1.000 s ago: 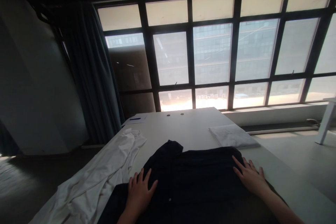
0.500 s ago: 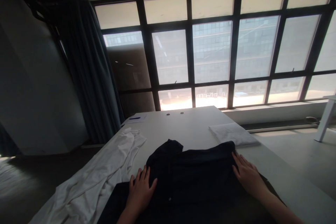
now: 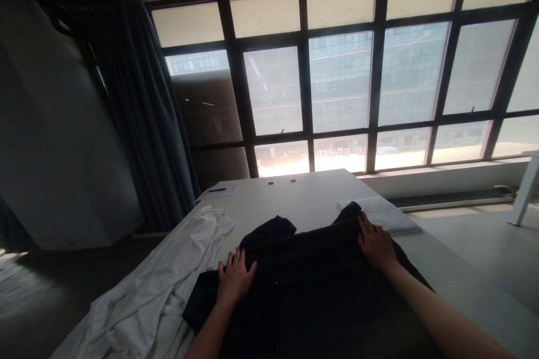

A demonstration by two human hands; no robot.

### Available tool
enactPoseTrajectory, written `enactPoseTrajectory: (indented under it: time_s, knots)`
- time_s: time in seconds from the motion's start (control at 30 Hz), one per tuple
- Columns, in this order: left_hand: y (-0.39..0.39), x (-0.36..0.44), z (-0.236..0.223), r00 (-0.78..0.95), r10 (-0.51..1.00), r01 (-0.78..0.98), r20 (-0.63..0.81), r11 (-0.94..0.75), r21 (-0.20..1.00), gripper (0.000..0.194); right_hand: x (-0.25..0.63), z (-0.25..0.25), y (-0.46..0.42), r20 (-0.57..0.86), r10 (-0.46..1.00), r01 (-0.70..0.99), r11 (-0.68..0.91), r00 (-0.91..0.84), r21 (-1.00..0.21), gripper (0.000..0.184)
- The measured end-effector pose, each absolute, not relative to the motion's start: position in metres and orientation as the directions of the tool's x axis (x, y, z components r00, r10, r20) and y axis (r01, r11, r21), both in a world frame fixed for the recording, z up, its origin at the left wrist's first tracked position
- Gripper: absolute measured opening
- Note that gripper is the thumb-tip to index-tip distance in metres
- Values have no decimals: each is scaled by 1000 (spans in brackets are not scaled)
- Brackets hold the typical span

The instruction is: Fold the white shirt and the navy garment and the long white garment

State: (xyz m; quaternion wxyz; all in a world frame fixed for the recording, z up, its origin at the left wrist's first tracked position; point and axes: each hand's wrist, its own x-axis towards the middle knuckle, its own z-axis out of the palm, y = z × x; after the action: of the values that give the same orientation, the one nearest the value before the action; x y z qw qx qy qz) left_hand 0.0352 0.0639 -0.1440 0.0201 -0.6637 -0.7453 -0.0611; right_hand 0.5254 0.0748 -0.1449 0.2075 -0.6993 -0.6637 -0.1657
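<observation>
Both hands are sitting farther across the table (image 3: 261, 202) than a second ago, the right hand (image 3: 378, 245) shifting clearly leftward and the left hand (image 3: 234, 280) slightly rightward. Dark cloth is moving with them: the garment's (image 3: 311, 286) far right corner is now standing up beside the right fingertips and overlapping the view of the folded white cloth (image 3: 389, 214), while its left sleeve is lying farther off than before.

On the left, the hand is resting palm down near the garment's left edge, its fingers fanning out toward the far side and its thumb angling off to the right. That hand is staying unclenched, pressing on the fabric rather than closing around it. Its forearm is coming up from the near edge and leaning to the right.

On the right, the fingers are lying close together and pointing far and left over the garment's far right part, the thumb showing just nearer than them. Whether they are pinching the fabric, I cannot tell. That forearm is slanting in from the near right corner, crossing over the dark cloth.

The garment is spreading over the near middle of the table, a small pale button (image 3: 276, 282) showing between the hands. Crumpled white fabric (image 3: 168, 280) is lying along the left side, and a pen (image 3: 217, 189) is resting on paper (image 3: 227, 192) at the far left.
</observation>
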Motion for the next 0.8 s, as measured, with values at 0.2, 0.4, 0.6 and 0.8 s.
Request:
enactPoseTrajectory:
  time_s: [0.2, 0.4, 0.6, 0.8]
  knots:
    - [94, 38, -140, -147, 980, 985, 130, 134, 105, 76, 508, -141, 94, 583, 798, 987, -151, 154, -54, 65]
    - [100, 33, -139, -132, 980, 985, 151, 113, 129, 66, 517, -136, 94, 579, 814, 998, -64, 35, 29, 54]
    - [97, 36, -132, -51, 973, 989, 224, 18, 145, 51, 485, -125, 81, 472, 880, 999, 33, -49, 42, 38]
    - [85, 38, -119, 27, 952, 990, 306, -69, 127, 35, 422, -154, 31, 218, 955, 956, 241, -203, -167, 59]
